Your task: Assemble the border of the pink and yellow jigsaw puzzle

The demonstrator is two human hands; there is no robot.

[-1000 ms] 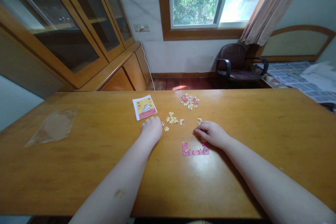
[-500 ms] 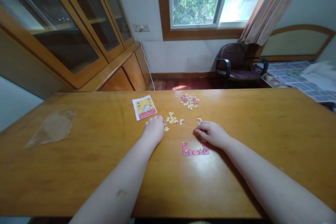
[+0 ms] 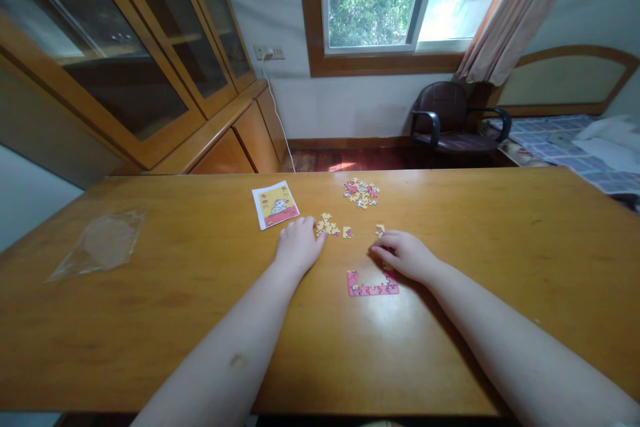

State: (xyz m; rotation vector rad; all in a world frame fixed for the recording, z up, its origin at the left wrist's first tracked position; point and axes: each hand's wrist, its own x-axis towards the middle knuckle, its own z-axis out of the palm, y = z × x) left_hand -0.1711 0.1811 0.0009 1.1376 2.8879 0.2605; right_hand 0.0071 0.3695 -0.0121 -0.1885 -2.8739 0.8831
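My left hand (image 3: 299, 242) lies at the left edge of a small cluster of yellow puzzle pieces (image 3: 327, 225), its thumb spread from the fingers and touching or nearly touching them. My right hand (image 3: 406, 255) rests with its fingers curled together; whatever is beneath the fingertips is hidden. Just below it lies a partly joined pink puzzle border (image 3: 373, 289), its right side partly covered by the hand. A single yellow-and-pink piece (image 3: 347, 232) sits between the hands. Beyond my right fingers is another piece (image 3: 380, 230).
Farther back lies a mixed heap of puzzle pieces (image 3: 361, 192). A picture card (image 3: 275, 205) with a white animal on it is beside my left hand. A clear plastic bag (image 3: 103, 240) lies on the left of the wooden table (image 3: 200, 207). A chair (image 3: 447, 120) stands beyond.
My left hand has turned and spread its thumb toward the yellow cluster. The loose piece by its fingers no longer shows apart from the cluster. The right hand stays put.
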